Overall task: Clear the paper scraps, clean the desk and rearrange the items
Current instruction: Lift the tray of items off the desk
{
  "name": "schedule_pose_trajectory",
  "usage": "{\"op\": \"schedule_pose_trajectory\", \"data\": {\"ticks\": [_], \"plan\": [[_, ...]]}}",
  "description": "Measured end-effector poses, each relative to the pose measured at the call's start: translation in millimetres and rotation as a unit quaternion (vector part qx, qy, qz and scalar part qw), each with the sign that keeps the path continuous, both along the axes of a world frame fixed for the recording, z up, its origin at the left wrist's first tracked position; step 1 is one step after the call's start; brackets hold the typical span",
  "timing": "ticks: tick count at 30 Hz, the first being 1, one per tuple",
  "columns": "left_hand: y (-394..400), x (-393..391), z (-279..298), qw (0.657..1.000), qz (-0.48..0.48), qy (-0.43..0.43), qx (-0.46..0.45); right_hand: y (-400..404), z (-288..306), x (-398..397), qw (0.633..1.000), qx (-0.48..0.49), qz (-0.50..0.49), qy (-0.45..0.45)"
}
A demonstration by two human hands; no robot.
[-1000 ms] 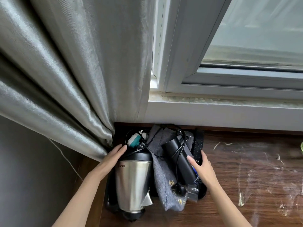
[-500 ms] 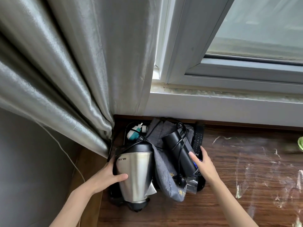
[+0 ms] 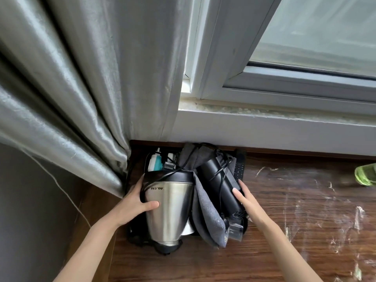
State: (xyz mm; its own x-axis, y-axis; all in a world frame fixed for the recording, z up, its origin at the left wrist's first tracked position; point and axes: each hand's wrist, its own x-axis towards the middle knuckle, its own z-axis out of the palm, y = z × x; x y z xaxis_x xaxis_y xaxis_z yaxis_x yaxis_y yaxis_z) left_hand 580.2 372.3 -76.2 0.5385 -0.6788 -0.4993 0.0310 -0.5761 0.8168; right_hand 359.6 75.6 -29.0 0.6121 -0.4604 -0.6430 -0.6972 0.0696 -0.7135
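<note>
Left hand: left hand (image 3: 133, 202) wrapped on the side of the steel kettle (image 3: 168, 208), thumb laid across its front, fingers curled round the far side near the black lid.
Right hand: right hand (image 3: 247, 200) with fingers straight, pressed flat against the right flank of the black hair dryer (image 3: 219, 186); not curled round it.
Kettle: tilted, lid end toward the window, base toward the person; sits on a dark tray (image 3: 132, 234) at the desk's back left corner.
Between the hands: grey cloth pouch (image 3: 205, 212) squeezed between kettle and dryer; black cord (image 3: 221, 176) looped over the dryer.
Beyond the left hand: small white-and-teal bottle (image 3: 155, 161) behind the kettle lid, against the wall.
Beyond the right hand: black remote (image 3: 239, 166) just past the fingertips, lying along the dryer's right side.
Under the right wrist: clear plastic piece (image 3: 236, 226), type unclear.
Desk: wooden desk (image 3: 284, 231), right of the right hand streaked with white smears.
Far right: green object (image 3: 366, 174) at the frame edge, blurred.
Left of left hand: grey curtain (image 3: 81, 88) gathered, hem just beside the knuckles.
</note>
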Motion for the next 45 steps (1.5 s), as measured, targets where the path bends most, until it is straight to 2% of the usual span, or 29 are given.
{"op": "schedule_pose_trajectory", "data": {"ticks": [5,12,18,28,41,45], "plan": [[-4.4,8.7,-3.5,0.999,-0.01,0.031,-0.02,-0.8,-6.5,-1.9,1.0,-0.01,-0.002,-0.013],[-0.5,4.2,-7.3,1.0,-0.001,0.019,-0.01,1.1,-25.0,-5.4,0.998,-0.032,-0.034,-0.03],[-3.6,-18.2,15.2,0.999,0.032,-0.002,-0.038,14.9,-16.8,-10.7,0.995,-0.069,-0.067,-0.03],[-11.8,-37.3,75.0,0.998,0.007,-0.024,-0.055,23.2,-5.2,-55.3,0.99,-0.086,-0.108,-0.031],[31.3,-109.5,155.4,0.992,-0.087,0.004,-0.088,116.3,74.3,-148.8,0.976,-0.109,-0.185,-0.036],[41.8,-134.7,164.5,0.991,-0.119,-0.008,-0.067,148.8,91.0,-184.2,0.968,-0.115,-0.221,-0.032]]}}
